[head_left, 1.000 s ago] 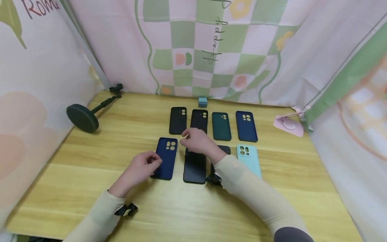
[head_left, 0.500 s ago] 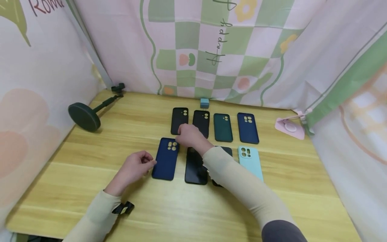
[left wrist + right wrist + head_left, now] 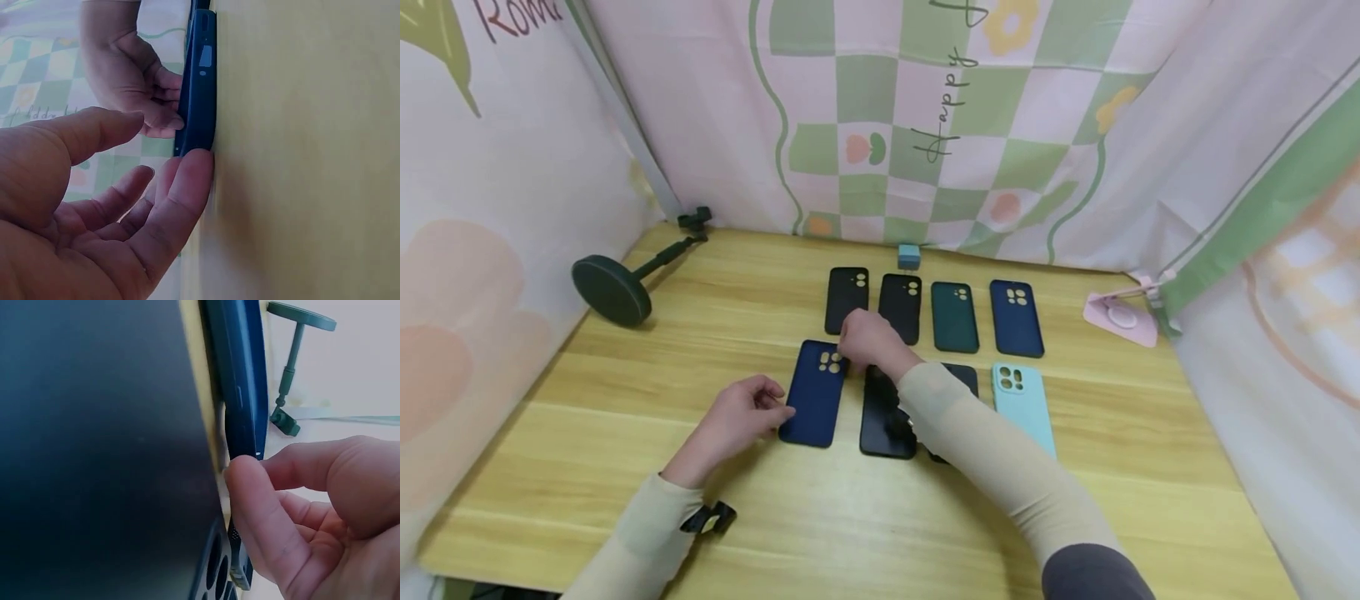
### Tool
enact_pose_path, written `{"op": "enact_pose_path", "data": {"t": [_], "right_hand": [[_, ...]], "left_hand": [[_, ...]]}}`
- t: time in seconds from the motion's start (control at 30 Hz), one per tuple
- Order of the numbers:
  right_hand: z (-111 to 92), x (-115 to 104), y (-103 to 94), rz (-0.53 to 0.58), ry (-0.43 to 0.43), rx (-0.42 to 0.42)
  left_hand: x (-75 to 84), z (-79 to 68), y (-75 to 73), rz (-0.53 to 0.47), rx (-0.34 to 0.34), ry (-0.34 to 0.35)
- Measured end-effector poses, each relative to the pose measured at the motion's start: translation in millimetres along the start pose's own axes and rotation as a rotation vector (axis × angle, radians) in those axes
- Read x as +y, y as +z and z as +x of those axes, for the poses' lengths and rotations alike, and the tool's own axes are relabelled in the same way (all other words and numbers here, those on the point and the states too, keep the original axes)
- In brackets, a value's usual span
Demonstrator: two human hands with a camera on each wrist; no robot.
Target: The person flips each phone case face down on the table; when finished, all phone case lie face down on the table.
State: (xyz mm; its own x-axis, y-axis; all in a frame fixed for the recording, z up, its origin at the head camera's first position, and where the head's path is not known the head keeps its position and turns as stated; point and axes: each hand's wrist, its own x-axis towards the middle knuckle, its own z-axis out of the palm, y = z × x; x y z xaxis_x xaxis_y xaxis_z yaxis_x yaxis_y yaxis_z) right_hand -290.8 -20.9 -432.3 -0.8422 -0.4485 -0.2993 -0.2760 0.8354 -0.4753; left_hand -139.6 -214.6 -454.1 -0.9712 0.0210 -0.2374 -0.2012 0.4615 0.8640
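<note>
A navy blue phone case point(image 3: 811, 404), its camera cutouts at the far end, lies at the front left of the group of cases. My right hand point(image 3: 871, 337) is at its far right corner, where thumb and forefinger pinch the case's edge, as the right wrist view shows. My left hand point(image 3: 741, 417) is at the near left side. In the left wrist view its fingertips point(image 3: 194, 178) touch the lower corner of the navy case point(image 3: 201, 112), while the thumb stands apart from it. A black case point(image 3: 883, 425) lies just right of it, partly covered by the right arm.
A far row holds two black cases point(image 3: 847, 300), a dark green case point(image 3: 955, 317) and another blue case point(image 3: 1017, 317). At right lies a light turquoise case point(image 3: 1024, 408). A round-based dark stand point(image 3: 612, 290) is at left, a pink stand point(image 3: 1120, 318) at right, a small blue block point(image 3: 908, 257) behind.
The right hand has moved left from over the black case to the navy case's far right corner and now pinches it. The left hand has shifted slightly left. The head view has shifted a little.
</note>
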Motion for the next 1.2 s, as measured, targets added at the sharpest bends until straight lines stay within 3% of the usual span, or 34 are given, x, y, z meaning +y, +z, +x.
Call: {"op": "enact_pose_path", "data": {"t": [0.2,0.47,0.63,0.9,1.07,1.2], "right_hand": [[-8.2,5.2,-9.4,0.104,-0.006,0.017],[-18.9,12.8,-23.5,0.232,-0.011,0.03],[-22.5,20.4,-24.7,0.301,-0.01,0.034],[-27.2,28.6,-20.9,0.396,-0.014,0.055],[-27.5,27.4,-17.9,0.445,-0.015,0.082],[-29.3,19.2,-16.3,0.552,-0.056,0.098]], "left_hand": [[1.0,-0.8,4.4,-0.01,0.018,0.001],[0.5,-4.7,5.9,-0.038,0.008,0.071],[-2.4,-3.8,7.3,-0.177,-0.065,0.1],[-2.0,-3.4,9.3,-0.372,-0.158,0.08],[-4.0,-3.0,8.8,-0.479,-0.139,0.022],[-4.1,-2.7,8.6,-0.535,-0.115,0.024]]}}
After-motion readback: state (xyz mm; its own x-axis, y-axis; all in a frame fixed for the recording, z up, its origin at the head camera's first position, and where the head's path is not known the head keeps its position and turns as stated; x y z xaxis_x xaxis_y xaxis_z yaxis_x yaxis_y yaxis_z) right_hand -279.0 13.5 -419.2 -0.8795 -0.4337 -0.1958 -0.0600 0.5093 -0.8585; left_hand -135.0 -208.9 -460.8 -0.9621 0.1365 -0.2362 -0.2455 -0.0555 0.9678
